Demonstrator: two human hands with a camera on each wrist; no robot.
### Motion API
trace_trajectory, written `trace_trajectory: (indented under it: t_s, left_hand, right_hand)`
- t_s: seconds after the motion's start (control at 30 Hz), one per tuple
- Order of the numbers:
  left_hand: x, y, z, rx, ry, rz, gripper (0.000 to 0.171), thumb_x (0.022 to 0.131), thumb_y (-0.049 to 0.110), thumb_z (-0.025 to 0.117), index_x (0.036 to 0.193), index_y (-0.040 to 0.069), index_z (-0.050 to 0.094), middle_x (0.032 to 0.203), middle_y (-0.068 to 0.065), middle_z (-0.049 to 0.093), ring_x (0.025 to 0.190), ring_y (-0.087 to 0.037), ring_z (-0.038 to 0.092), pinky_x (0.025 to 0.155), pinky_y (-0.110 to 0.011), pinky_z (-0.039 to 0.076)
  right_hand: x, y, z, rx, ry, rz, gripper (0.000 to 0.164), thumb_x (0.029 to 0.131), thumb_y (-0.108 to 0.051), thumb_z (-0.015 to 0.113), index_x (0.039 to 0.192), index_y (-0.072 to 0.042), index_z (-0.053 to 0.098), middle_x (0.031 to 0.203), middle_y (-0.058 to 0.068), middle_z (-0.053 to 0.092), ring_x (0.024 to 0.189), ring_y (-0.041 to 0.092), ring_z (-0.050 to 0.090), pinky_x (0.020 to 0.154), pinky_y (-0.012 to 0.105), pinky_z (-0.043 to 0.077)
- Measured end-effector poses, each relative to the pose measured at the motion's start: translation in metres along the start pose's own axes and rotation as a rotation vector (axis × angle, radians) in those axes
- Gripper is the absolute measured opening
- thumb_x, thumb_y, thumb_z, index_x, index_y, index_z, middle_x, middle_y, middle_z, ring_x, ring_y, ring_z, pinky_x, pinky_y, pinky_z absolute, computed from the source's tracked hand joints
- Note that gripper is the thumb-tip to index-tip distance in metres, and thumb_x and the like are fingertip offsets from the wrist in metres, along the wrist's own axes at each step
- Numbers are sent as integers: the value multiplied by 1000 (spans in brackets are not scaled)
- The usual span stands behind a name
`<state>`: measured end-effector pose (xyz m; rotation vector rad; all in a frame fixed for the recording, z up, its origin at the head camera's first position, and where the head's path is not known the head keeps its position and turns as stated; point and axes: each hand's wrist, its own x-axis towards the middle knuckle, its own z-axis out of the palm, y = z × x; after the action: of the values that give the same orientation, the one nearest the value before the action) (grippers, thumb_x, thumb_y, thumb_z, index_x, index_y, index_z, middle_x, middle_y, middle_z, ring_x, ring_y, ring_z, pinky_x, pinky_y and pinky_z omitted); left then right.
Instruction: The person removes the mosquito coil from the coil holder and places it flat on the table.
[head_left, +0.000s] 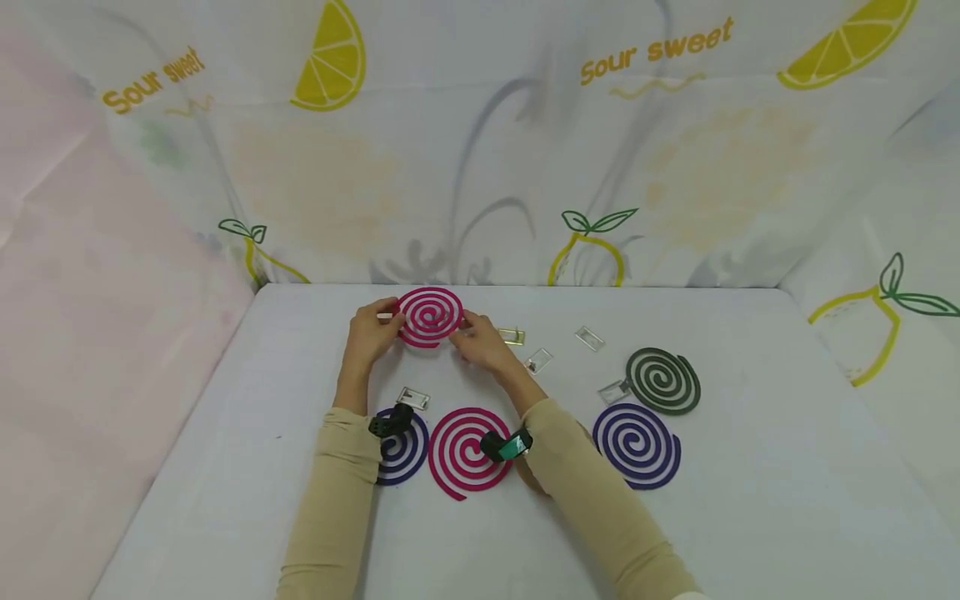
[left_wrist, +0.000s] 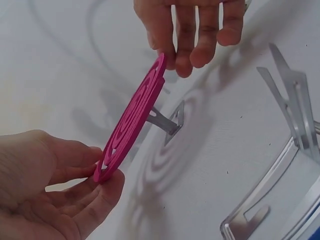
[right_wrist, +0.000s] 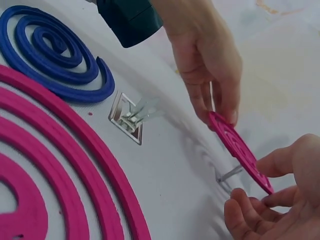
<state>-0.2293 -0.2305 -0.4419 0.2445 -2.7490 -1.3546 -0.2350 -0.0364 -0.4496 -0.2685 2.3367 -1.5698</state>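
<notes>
Pinched at its left edge by my left hand (head_left: 371, 335) is a pink mosquito coil (head_left: 430, 316). My right hand (head_left: 482, 340) holds the opposite edge, thumb against the coil's face in the right wrist view. The coil stands tilted above the table. Under it, a small metal coil stand (left_wrist: 172, 125) has its upright prong reaching the coil's underside; whether the prong sits in the coil's centre I cannot tell. Closer to my left forearm lies another metal stand (head_left: 414, 398) with raised prongs.
Nearer me lie a second pink coil (head_left: 471, 450) and a blue coil (head_left: 390, 448), both partly covered by wrist cameras. A brown coil (head_left: 531, 477) shows beside my right forearm. Rightward are a dark green coil (head_left: 660, 379), another blue coil (head_left: 632, 442) and several metal stands (head_left: 590, 337).
</notes>
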Motion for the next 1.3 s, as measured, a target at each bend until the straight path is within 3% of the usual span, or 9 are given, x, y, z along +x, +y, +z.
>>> trace_trajectory:
  t_s: [0.23,0.53,0.8,1.07,1.3]
  left_hand:
    - [-2,-3,-7,-27,-1,-5,43,94,17,55,133,1,51,128,-20,57,104,-32,66,82,-39,55]
    - [-17,-11,-29,-12,35,-45,42,94,20,54,133,3,53,128,-19,58,101,-31,67,76,-28,54]
    - [-33,-23,-43,-11,61,-95,42,95,20,53,134,4,51,130,-20,56,104,-32,65,86,-40,54]
    - [-51,-40,-55,10,77,-131,41,96,18,51,135,6,51,130,-19,57,102,-30,64,69,-21,50]
    - [-69,-54,-65,22,100,-156,40,96,14,52,134,5,52,129,-20,57,104,-32,62,68,-19,47]
  right_hand:
    - [2,-3,7,31,20,28,50,91,-14,53,140,-7,43,122,13,50,81,14,57,66,20,50]
    - [3,-9,19,37,-34,-48,48,93,-17,53,139,-6,45,110,10,51,73,13,56,64,23,49]
    - [-5,-22,30,16,-85,-22,44,95,-13,50,137,-3,47,110,13,59,74,9,54,60,16,45]
    - [-8,-20,43,-132,-211,-62,43,92,-14,52,133,0,52,105,13,62,73,11,56,60,17,42]
    - [-10,-21,51,-339,-315,-165,40,94,-20,50,128,-2,56,115,13,62,98,19,57,88,29,48]
